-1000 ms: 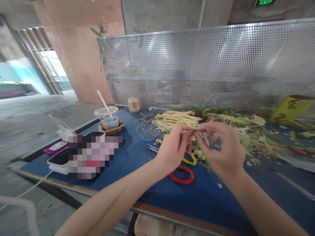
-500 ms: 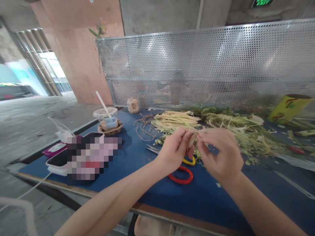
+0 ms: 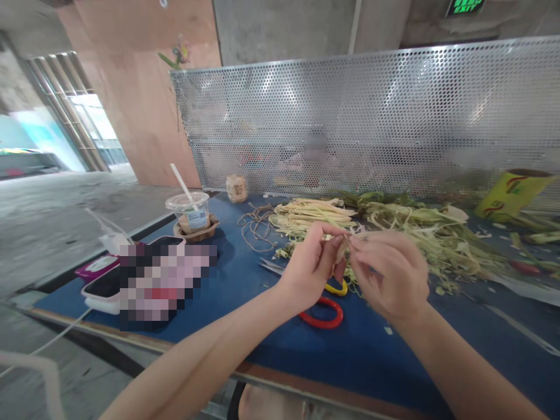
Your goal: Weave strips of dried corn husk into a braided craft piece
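Above the blue table (image 3: 262, 344), my left hand (image 3: 308, 268) and my right hand (image 3: 389, 274) meet fingertip to fingertip, both pinched on a small pale strip of plant husk (image 3: 341, 249). Under them lie scissors with a red handle loop (image 3: 321, 312) and a yellow loop (image 3: 336, 287). A tidy bundle of pale strips (image 3: 312, 213) lies just beyond my hands, beside a tangle of brown twine (image 3: 256, 224).
A loose heap of green and pale husks (image 3: 433, 239) spreads to the right. A lidded cup with a straw (image 3: 191, 211) sits in a brown holder at left, near a phone and white cable (image 3: 105, 233). A perforated metal screen (image 3: 371, 116) backs the table; a yellow tub (image 3: 516, 192) lies far right.
Both hands have risen slightly and stayed together on the strip; the right fingers have curled in tighter. Nothing on the table has moved.
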### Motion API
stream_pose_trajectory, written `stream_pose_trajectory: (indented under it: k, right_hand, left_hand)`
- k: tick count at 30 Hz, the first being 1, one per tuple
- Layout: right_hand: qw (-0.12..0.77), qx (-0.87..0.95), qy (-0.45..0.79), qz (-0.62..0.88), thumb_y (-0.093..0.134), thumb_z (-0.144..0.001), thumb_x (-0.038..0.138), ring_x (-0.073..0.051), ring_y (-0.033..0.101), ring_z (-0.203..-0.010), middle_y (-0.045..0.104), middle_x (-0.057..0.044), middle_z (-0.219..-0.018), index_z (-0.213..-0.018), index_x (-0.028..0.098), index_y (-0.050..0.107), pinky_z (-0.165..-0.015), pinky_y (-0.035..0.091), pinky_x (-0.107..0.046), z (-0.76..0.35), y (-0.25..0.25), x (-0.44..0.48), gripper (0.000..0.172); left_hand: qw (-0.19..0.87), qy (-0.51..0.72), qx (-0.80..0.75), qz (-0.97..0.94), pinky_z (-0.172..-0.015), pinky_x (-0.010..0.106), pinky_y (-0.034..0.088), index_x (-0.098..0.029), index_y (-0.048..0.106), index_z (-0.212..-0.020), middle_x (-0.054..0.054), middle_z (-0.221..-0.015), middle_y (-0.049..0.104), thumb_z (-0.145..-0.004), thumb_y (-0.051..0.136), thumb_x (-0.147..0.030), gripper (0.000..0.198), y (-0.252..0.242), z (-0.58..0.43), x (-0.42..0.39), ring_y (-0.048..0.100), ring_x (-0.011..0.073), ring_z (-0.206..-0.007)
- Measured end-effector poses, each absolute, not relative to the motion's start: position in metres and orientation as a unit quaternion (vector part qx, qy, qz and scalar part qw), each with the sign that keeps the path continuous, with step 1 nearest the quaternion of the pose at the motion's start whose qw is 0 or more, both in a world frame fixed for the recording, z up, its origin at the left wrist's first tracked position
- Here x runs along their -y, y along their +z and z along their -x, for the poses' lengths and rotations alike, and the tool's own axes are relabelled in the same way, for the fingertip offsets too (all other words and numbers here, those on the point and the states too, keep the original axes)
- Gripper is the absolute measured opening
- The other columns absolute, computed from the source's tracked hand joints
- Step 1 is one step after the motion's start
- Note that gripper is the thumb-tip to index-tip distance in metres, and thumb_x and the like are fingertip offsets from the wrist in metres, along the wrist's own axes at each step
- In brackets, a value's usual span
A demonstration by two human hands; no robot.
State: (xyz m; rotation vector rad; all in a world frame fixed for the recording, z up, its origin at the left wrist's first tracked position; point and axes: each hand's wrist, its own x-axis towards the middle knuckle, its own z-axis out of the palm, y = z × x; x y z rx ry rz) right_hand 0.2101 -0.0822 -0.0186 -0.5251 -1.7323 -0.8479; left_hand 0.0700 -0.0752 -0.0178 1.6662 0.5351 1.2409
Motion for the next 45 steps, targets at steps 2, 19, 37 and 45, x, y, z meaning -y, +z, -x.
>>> stream_pose_trajectory:
  k: [2,19,37,45]
  right_hand:
    - [0.530,0.726,-0.382,0.214,0.063,-0.066,0.006,-0.019,0.061,-0.069,0.067,-0.003,-0.074,-0.079,0.021,0.052,-0.062,0.051,-0.034,-0.211,-0.017,0.083,0.023]
    - [0.403,0.716,-0.533,0.203,0.061,-0.073,0.012,-0.017,0.060,-0.070,0.069,-0.002,-0.072,-0.078,0.020,0.056,-0.060,0.047,-0.030,-0.207,0.003,0.096,0.011]
    - [0.352,0.759,-0.524,0.157,0.055,-0.077,0.010,-0.016,0.057,-0.069,0.071,-0.002,-0.076,-0.079,0.019,0.062,-0.062,0.049,-0.032,-0.208,0.003,0.102,0.011]
    - [0.400,0.789,-0.443,0.146,0.052,-0.077,0.007,-0.017,0.058,-0.069,0.069,-0.007,-0.073,-0.080,0.016,0.055,-0.063,0.049,-0.032,-0.210,-0.001,0.096,0.010]
  left_hand:
    - [0.495,0.505,-0.210,-0.675,-0.045,0.017,0.033,-0.020,0.043,-0.094,-0.007,-0.048,0.045,-0.086,0.039,-0.034,0.016,-0.017,-0.070,0.075,0.043,0.0056,-0.044]
    - [0.530,0.493,-0.228,-0.651,-0.035,0.013,0.028,-0.019,0.038,-0.079,-0.010,-0.042,0.044,-0.083,0.044,-0.038,0.020,-0.007,-0.068,0.074,0.040,0.0037,-0.035]
    - [0.638,0.429,-0.286,-0.572,-0.029,0.011,0.017,-0.020,0.034,-0.072,-0.010,-0.035,0.041,-0.082,0.044,-0.035,0.020,0.004,-0.059,0.072,0.029,0.0040,-0.027]
    - [0.593,0.483,-0.267,-0.586,-0.032,0.011,0.020,-0.021,0.030,-0.073,-0.013,-0.036,0.029,-0.085,0.040,-0.031,0.018,0.001,-0.059,0.068,0.022,0.0027,-0.030]
